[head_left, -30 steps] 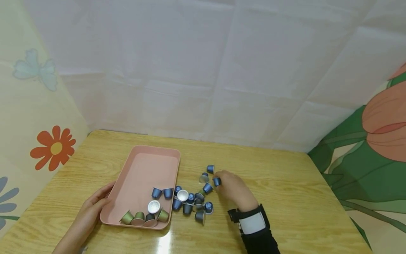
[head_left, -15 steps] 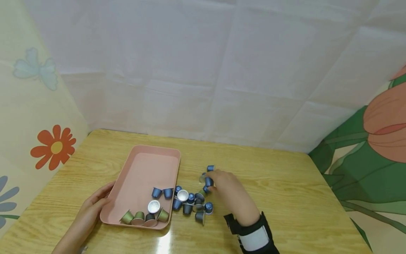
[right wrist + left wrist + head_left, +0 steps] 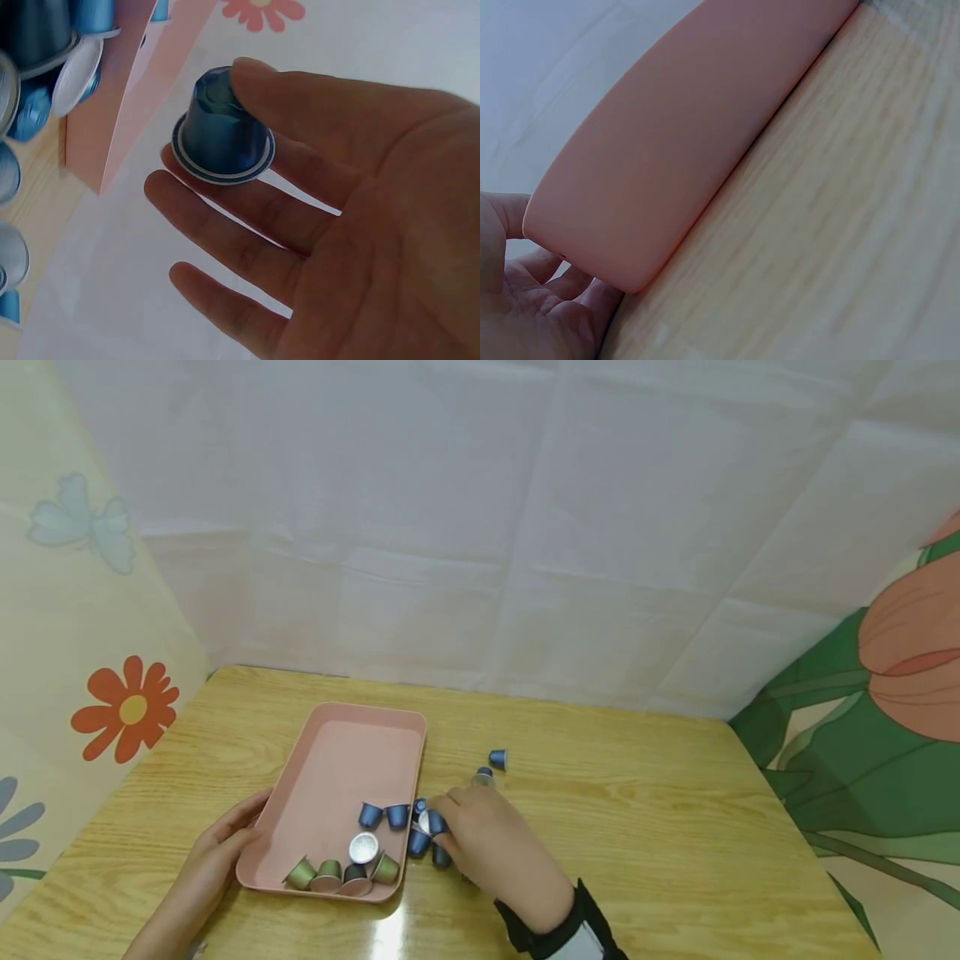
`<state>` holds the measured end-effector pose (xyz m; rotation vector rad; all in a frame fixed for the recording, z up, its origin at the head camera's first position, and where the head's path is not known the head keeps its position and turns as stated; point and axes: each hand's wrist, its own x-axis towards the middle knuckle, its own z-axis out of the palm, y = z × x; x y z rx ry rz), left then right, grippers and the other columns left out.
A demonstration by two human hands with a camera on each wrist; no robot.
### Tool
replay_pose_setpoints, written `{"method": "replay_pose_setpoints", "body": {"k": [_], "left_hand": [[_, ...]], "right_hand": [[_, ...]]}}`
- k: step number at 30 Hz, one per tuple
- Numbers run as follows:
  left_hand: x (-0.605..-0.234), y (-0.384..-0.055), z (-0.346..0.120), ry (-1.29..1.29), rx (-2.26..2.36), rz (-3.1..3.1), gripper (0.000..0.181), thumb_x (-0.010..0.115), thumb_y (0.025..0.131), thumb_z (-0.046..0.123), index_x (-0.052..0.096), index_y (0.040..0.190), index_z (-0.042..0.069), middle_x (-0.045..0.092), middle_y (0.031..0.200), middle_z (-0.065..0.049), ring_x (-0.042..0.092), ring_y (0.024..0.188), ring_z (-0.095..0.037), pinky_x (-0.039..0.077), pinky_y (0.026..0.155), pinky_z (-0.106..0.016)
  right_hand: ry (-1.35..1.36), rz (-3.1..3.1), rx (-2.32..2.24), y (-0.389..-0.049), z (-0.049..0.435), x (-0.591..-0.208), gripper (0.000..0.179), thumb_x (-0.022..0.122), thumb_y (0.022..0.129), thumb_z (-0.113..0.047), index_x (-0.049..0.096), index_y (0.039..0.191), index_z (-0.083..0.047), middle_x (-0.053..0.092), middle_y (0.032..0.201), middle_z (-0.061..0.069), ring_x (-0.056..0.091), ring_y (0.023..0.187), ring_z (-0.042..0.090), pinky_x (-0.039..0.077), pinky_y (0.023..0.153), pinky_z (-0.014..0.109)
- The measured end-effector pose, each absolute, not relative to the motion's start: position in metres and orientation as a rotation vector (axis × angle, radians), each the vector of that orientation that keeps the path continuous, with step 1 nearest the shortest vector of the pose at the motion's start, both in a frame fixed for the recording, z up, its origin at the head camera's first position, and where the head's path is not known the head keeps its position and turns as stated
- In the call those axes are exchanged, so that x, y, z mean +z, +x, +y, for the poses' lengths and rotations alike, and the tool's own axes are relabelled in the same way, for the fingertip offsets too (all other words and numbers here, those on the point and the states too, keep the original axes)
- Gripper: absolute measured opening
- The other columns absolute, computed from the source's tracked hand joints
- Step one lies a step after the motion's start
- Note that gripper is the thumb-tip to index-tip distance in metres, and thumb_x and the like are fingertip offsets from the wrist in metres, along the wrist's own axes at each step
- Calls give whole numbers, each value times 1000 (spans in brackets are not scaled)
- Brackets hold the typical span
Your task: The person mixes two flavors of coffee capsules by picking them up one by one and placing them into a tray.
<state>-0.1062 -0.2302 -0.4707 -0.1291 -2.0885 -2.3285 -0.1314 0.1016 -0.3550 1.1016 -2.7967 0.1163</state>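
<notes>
A pink tray lies on the table with several coffee capsules in its near part: green ones, blue ones, a dark one and one with its silver lid up. My left hand grips the tray's near left corner, thumb at the rim and fingers beneath it in the left wrist view. My right hand pinches a blue coffee capsule between thumb and fingers, held above the loose capsules just right of the tray. That hand hides part of the pile.
More loose capsules lie along the tray's right wall. Farther back on the wooden table are a blue capsule and another capsule, partly behind the right hand. A white cloth hangs behind the table.
My right hand, with the blue capsule in its pinch, has moved left and nearer, from the right side of the pile to beside the tray. The left hand and tray have stayed put.
</notes>
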Motion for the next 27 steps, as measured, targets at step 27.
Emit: {"method": "replay_pose_setpoints", "body": {"k": [27], "left_hand": [[-470,-105,-230,-178,-2314,-2094,45,44,97,5,39,141,1,55,120,33,48,109,16,45,83,-2]], "right_hand": [[1407,-2343,55,-115,59,-387,20,68,83,-17,66,103,-21,68,95,-10,59,87,5,52,78,21]]}}
